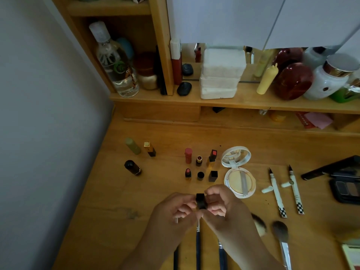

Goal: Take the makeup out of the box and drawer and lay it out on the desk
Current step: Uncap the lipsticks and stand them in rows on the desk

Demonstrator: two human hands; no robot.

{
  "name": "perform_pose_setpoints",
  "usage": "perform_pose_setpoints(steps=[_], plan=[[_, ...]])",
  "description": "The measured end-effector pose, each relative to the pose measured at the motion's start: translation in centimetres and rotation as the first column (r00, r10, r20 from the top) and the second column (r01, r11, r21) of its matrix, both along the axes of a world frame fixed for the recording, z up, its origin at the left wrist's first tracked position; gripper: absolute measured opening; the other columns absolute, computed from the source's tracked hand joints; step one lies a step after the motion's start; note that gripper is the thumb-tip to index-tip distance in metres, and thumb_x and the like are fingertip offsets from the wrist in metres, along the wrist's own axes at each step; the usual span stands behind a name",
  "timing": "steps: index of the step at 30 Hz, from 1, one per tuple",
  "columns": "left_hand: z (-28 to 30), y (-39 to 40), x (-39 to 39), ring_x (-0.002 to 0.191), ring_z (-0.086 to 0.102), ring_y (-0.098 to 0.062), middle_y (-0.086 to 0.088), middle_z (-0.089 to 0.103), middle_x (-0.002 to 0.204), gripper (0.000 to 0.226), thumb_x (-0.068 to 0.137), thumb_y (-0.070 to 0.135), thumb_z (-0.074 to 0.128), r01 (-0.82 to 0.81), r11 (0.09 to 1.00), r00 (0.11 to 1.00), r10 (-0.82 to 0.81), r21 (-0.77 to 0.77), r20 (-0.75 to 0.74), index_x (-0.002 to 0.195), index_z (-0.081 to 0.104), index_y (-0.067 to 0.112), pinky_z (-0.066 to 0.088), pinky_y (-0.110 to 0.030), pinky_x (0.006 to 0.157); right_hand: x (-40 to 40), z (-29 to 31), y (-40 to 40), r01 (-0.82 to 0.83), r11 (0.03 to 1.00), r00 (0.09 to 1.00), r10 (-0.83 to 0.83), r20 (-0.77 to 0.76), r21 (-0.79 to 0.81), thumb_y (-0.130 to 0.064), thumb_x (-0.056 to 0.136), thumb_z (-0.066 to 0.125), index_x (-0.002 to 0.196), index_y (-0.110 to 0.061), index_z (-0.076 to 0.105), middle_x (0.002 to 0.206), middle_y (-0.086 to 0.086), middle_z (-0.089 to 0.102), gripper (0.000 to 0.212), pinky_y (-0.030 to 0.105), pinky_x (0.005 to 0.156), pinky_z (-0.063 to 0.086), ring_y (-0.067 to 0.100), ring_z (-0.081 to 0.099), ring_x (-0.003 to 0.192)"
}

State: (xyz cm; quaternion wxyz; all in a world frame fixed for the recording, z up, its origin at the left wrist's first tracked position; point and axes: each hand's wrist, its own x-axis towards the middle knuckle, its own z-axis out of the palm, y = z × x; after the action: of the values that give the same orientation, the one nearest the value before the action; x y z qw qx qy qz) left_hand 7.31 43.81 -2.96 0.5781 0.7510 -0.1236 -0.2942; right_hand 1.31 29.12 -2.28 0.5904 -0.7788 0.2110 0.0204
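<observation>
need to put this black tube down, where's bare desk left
Bare wood lies left of the hands, below the round black bottle, and behind the open compact toward the shelf. Crowded: the lipstick cluster, eyeliner pens and brushes.

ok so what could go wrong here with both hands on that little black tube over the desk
1. Both hands, left hand and right hand, pinch the black tube above the brushes; if it slips, it could land on them.
2. Just beyond stand the open lipsticks and caps, upright and close together; setting the tube down there may topple them.
3. The open compact lies beside the right hand, so a nudge is possible.
</observation>
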Motion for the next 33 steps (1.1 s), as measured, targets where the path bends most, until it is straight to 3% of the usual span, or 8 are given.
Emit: perform_pose_setpoints(steps=[6,10,16,22,25,28,30,33], plan=[[-0.1,0.2,1.6,0.085,0.063,-0.006,0.011,0.067,0.092,0.028,0.079,0.011,0.07,-0.004,0.998,0.989,-0.005,0.057,0.148,0.091,0.07,0.036,0.048,-0.012,0.074,0.3,-0.5,0.7,0.033,0.999,0.998,-0.032,0.046,-0.022,-0.016,0.077,0.073,0.099,-0.044,0.048,0.094,-0.023,0.065,0.043,0.009,0.073,0.049,-0.004,0.064,0.087],[-0.9,0.3,3.6,0.087,0.056,-0.001,0.024,0.059,0.093,0.026,0.081,0.018,0.068,-0.019,0.961,0.939,-0.078,0.275,0.335,0.095,0.065,0.041,0.045,-0.01,0.071,-0.7,-1.1,0.2,0.1,0.993,0.995,-0.098,0.034,-0.066,-0.013,0.08,0.069,0.097,-0.042,0.052,0.092,-0.021,0.065,0.038,0.011,0.072,0.05,-0.002,0.063,0.087],[-2.6,-0.4,4.3,0.081,0.052,0.004,0.025,0.054,0.091,0.024,0.085,0.026,0.064,0.03,0.906,0.898,-0.21,0.422,0.387,0.106,0.063,0.036,0.041,-0.006,0.066,-1.7,-1.5,-0.1,0.082,0.992,0.996,-0.08,0.025,-0.1,-0.013,0.081,0.069,0.091,-0.04,0.056,0.096,-0.027,0.061,0.031,0.01,0.071,0.049,-0.001,0.062,0.088],[-2.9,-0.2,3.9,0.079,0.049,0.006,0.023,0.053,0.096,0.032,0.085,0.022,0.064,-0.03,0.896,0.902,-0.167,0.443,0.398,0.114,0.059,0.034,0.038,-0.004,0.065,-1.6,-1.1,-0.1,0.06,0.992,0.998,-0.058,0.026,-0.111,-0.014,0.081,0.069,0.088,-0.041,0.056,0.098,-0.031,0.06,0.032,0.009,0.071,0.049,-0.004,0.061,0.09],[-1.4,1.2,3.1,0.085,0.049,0.01,0.025,0.051,0.09,0.024,0.085,0.025,0.062,-0.17,0.887,0.88,-0.058,0.429,0.471,0.101,0.056,0.042,0.041,-0.004,0.066,-1.5,-0.6,0.1,0.037,0.993,0.999,-0.034,0.026,-0.111,-0.016,0.081,0.069,0.087,-0.041,0.056,0.097,-0.032,0.06,0.029,0.007,0.07,0.047,-0.006,0.06,0.089],[0.3,3.1,2.8,0.075,0.054,-0.003,0.015,0.051,0.081,0.019,0.081,0.036,0.06,-0.442,0.852,0.799,0.231,0.28,0.555,0.087,0.046,0.048,0.047,-0.017,0.053,-1.3,-0.4,0.2,0.026,0.994,0.999,-0.024,0.024,-0.102,-0.018,0.081,0.068,0.084,-0.041,0.058,0.095,-0.03,0.062,0.025,0.007,0.069,0.046,-0.005,0.06,0.087],[1.1,4.7,3.8,0.069,0.055,-0.011,0.006,0.052,0.08,0.031,0.079,0.036,0.065,-0.608,0.767,0.729,0.439,0.203,0.526,0.093,0.042,0.05,0.043,-0.018,0.048,-1.0,0.0,0.8,-0.011,0.994,1.0,0.014,0.026,-0.112,-0.018,0.081,0.068,0.083,-0.039,0.059,0.093,-0.029,0.063,0.023,0.009,0.068,0.046,-0.003,0.061,0.085],[1.3,5.7,5.9,0.074,0.057,-0.007,0.015,0.052,0.099,0.057,0.078,0.034,0.07,-0.621,0.738,0.752,0.464,0.265,0.469,0.123,0.036,0.042,0.042,-0.012,0.048,-0.8,0.7,1.9,-0.081,0.989,0.996,0.085,0.03,-0.122,-0.018,0.081,0.068,0.081,-0.038,0.06,0.092,-0.031,0.062,0.022,0.008,0.067,0.046,-0.004,0.061,0.083]])
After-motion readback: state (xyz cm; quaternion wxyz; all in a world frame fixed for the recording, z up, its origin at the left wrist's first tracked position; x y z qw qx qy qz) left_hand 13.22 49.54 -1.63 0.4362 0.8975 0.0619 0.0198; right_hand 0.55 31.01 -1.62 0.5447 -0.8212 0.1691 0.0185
